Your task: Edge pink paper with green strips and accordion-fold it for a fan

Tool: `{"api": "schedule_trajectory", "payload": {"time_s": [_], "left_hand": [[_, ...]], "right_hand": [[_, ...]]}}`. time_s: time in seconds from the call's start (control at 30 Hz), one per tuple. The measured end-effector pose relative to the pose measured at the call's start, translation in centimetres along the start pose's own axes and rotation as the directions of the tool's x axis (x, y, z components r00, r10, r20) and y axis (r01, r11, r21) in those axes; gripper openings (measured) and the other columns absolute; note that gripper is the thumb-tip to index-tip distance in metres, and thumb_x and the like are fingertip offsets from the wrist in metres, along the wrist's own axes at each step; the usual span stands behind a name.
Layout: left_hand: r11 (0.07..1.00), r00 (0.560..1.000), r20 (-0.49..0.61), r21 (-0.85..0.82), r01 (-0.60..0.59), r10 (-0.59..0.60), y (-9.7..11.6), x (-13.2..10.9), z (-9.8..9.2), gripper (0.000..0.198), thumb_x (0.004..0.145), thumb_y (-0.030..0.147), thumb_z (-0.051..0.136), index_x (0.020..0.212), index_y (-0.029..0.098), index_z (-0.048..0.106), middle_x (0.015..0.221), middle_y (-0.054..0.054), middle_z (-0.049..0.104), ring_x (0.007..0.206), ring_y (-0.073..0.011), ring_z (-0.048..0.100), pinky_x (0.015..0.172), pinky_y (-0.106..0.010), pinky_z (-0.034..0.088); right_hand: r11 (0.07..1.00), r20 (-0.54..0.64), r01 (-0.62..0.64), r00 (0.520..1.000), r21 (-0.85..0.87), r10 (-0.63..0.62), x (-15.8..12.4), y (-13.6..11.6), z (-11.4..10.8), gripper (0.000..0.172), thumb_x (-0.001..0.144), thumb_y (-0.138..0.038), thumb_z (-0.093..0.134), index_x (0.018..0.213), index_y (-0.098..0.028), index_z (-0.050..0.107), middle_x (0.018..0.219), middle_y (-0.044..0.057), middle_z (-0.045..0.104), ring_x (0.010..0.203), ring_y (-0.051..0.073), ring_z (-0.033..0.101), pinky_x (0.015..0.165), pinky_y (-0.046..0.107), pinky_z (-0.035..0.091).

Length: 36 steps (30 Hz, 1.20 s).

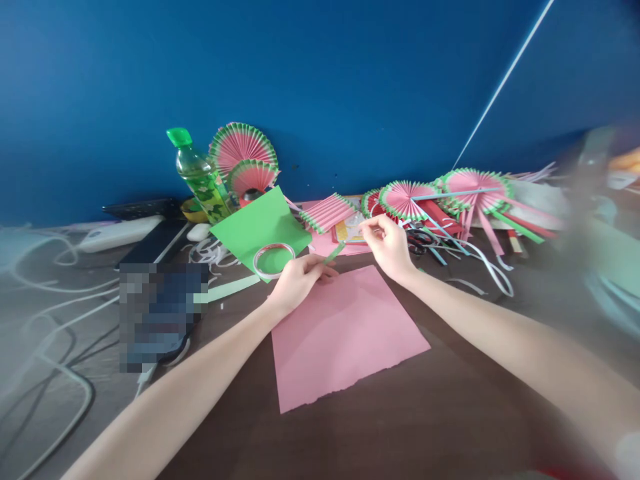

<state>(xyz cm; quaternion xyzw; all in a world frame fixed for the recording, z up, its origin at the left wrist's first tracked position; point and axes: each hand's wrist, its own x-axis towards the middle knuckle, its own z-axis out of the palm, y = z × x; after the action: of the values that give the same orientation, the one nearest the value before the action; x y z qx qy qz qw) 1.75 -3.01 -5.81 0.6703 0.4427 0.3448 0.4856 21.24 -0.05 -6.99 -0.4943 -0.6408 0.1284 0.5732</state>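
A pink paper sheet (340, 333) lies flat on the dark table in front of me. My left hand (297, 280) rests at its top left corner, fingers closed on a thin green paper strip (334, 252). My right hand (387, 243) hovers just beyond the sheet's top edge, thumb and forefinger pinched on the strip's far end or a clear bit of tape; I cannot make out which. A roll of tape (273, 260) lies on a green paper sheet (260, 227) just left of my left hand.
Folded pink-and-green paper fans (470, 187) and another fan pair (243, 153) stand along the blue wall. A green bottle (200, 177), scissors (420, 239), loose paper strips (480, 263) and white cables (45, 320) lie around. A blurred-out object (160, 313) sits left.
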Motion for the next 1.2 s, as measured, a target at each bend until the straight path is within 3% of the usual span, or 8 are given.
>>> {"api": "schedule_trajectory", "payload": {"time_s": [0.3, 0.43, 0.53, 0.63, 0.73, 0.83, 1.03, 1.2], "left_hand": [[0.997, 0.996, -0.024, -0.009, -0.083, 0.083, -0.6, 0.0, -0.3, 0.02, 0.081, 0.018, 0.042, 0.085, 0.013, 0.061, 0.072, -0.004, 0.068, 0.064, -0.0124, 0.059, 0.065, -0.025, 0.047], [0.99, 0.989, -0.06, 0.047, -0.135, 0.138, -1.2, 0.2, -0.5, 0.021, 0.082, 0.018, 0.041, 0.086, 0.015, 0.061, 0.065, 0.0, 0.064, 0.062, -0.0116, 0.056, 0.065, -0.025, 0.044], [0.987, 0.987, -0.053, 0.053, -0.149, 0.151, -1.5, 0.3, -0.5, 0.022, 0.083, 0.02, 0.041, 0.086, 0.015, 0.062, 0.065, 0.0, 0.062, 0.062, -0.0118, 0.055, 0.065, -0.025, 0.043], [0.986, 0.987, -0.029, 0.055, -0.156, 0.158, -1.5, 0.3, -0.5, 0.024, 0.084, 0.024, 0.042, 0.089, 0.014, 0.063, 0.068, -0.001, 0.062, 0.063, -0.0123, 0.055, 0.067, -0.026, 0.043], [0.99, 0.991, 0.005, 0.047, -0.135, 0.135, -1.1, 0.3, -0.4, 0.031, 0.085, 0.025, 0.041, 0.105, 0.013, 0.061, 0.067, -0.001, 0.061, 0.06, -0.0119, 0.053, 0.064, -0.026, 0.042], [0.992, 0.99, 0.086, 0.047, -0.114, 0.11, -0.6, 0.3, -0.5, 0.041, 0.085, 0.023, 0.04, 0.123, 0.015, 0.051, 0.065, 0.001, 0.058, 0.056, -0.01, 0.05, 0.062, -0.025, 0.042], [0.982, 0.967, 0.189, 0.052, -0.181, 0.169, -0.2, 0.6, -0.7, 0.052, 0.084, 0.019, 0.04, 0.135, 0.017, 0.031, 0.063, 0.004, 0.055, 0.058, -0.0097, 0.051, 0.065, -0.025, 0.043], [0.979, 0.965, 0.186, 0.046, -0.196, 0.185, -0.2, 0.6, -0.8, 0.028, 0.084, 0.018, 0.039, 0.112, 0.019, 0.038, 0.063, 0.005, 0.056, 0.058, -0.01, 0.052, 0.062, -0.025, 0.043]], "right_hand": [[0.977, -0.297, -0.21, 0.936, -0.043, 0.188, 2.9, 4.0, -2.2, 0.006, 0.075, -0.021, 0.05, 0.069, -0.02, 0.051, 0.066, 0.001, 0.059, 0.068, 0.018, 0.059, 0.07, 0.034, 0.045], [0.953, -0.346, -0.292, 0.906, -0.087, 0.246, 3.5, 4.4, -3.1, 0.017, 0.078, -0.025, 0.047, 0.062, -0.02, 0.047, 0.058, -0.001, 0.053, 0.058, 0.017, 0.054, 0.065, 0.034, 0.043], [0.955, -0.338, -0.249, 0.923, -0.161, 0.184, 3.7, 4.5, -3.4, 0.023, 0.076, -0.029, 0.053, 0.056, -0.02, 0.046, 0.059, 0.0, 0.052, 0.06, 0.017, 0.052, 0.068, 0.034, 0.043], [0.972, -0.341, -0.117, 0.939, -0.202, 0.042, 3.6, 4.3, -3.2, 0.002, 0.067, -0.016, 0.056, 0.068, -0.019, 0.055, 0.079, 0.003, 0.057, 0.069, 0.016, 0.055, 0.074, 0.034, 0.045], [0.976, -0.244, 0.045, 0.965, -0.214, -0.098, 3.0, 3.0, -2.8, 0.017, 0.073, -0.013, 0.048, 0.081, -0.02, 0.061, 0.089, 0.005, 0.061, 0.08, 0.018, 0.056, 0.078, 0.035, 0.045], [0.973, 0.022, 0.191, 0.982, -0.134, -0.189, 2.0, 0.7, -2.0, 0.024, 0.082, -0.015, 0.04, 0.08, -0.021, 0.063, 0.086, 0.004, 0.065, 0.085, 0.019, 0.058, 0.078, 0.035, 0.045], [0.942, 0.405, 0.33, 0.855, 0.056, -0.323, 0.6, -2.7, -0.8, 0.025, 0.085, -0.017, 0.042, 0.087, -0.023, 0.065, 0.094, 0.003, 0.067, 0.097, 0.02, 0.056, 0.089, 0.039, 0.041], [0.955, 0.528, 0.282, 0.799, 0.095, -0.288, 0.5, -3.2, -0.9, 0.017, 0.083, -0.019, 0.049, 0.088, -0.02, 0.065, 0.092, 0.004, 0.066, 0.093, 0.019, 0.056, 0.087, 0.039, 0.041]]}}
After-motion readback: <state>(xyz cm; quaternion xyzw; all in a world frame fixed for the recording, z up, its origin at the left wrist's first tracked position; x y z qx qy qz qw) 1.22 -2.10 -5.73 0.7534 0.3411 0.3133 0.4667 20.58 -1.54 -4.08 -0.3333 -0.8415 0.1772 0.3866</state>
